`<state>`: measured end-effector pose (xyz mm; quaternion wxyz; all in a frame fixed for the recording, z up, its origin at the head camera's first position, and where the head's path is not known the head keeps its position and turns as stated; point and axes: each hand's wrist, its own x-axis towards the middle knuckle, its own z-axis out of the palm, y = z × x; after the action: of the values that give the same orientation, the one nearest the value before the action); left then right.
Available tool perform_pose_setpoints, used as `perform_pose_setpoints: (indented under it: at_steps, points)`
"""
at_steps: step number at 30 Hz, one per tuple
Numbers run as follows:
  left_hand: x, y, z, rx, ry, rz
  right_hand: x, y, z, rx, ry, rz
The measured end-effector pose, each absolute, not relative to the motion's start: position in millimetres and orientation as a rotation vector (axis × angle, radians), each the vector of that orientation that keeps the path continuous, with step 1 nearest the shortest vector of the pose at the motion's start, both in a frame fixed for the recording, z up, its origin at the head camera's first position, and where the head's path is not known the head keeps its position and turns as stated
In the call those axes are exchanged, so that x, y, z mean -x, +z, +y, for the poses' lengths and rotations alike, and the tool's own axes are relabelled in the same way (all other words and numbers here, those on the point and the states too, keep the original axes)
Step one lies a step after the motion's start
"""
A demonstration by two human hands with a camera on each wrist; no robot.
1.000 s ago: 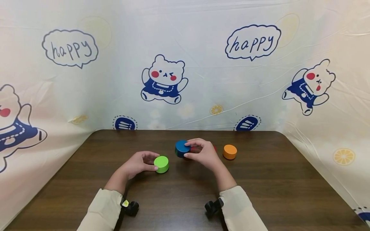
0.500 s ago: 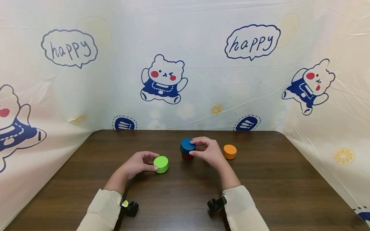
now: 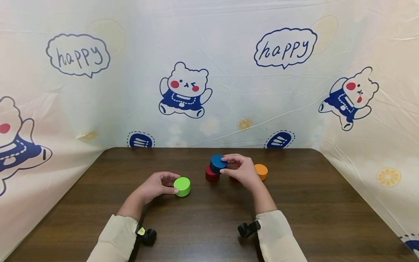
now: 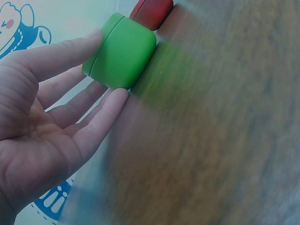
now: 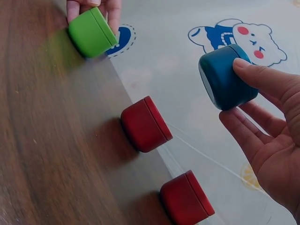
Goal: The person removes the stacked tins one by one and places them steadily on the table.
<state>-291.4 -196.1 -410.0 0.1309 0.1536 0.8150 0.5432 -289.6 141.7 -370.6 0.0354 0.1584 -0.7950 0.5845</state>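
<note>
My left hand [image 3: 159, 187] pinches a small round light-green tin [image 3: 182, 186] between thumb and fingers, and the tin stands on the table. In the left wrist view a lid seam runs round the green tin [image 4: 124, 50]. Off the table, my right hand [image 3: 241, 170] holds a blue tin [image 3: 218, 163] of the same shape by its side. The blue tin [image 5: 226, 77] is tilted in the right wrist view, its pale underside partly showing. Below it stands a red tin [image 3: 212, 175]. A second red tin [image 5: 186, 198] is mostly hidden behind my right hand in the head view.
An orange tin [image 3: 262, 171] stands right of my right hand, partly covered by it. The brown wooden table [image 3: 196, 225] ends at the back against a printed cloth [image 3: 229, 109]. Black wrist cameras [image 3: 148, 236] sit at both cuffs.
My right hand has carried the blue tin to the right and slightly up, from left of the near red tin to above it, and that red tin now shows. The left hand stays put.
</note>
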Motion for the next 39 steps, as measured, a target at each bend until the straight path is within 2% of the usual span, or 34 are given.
perform_pose_setpoints:
  at_steps: [39]
  points:
    - [294, -412, -198, -0.459, 1.572, 2.366, 288, -362, 199, -0.316, 1.872, -2.341]
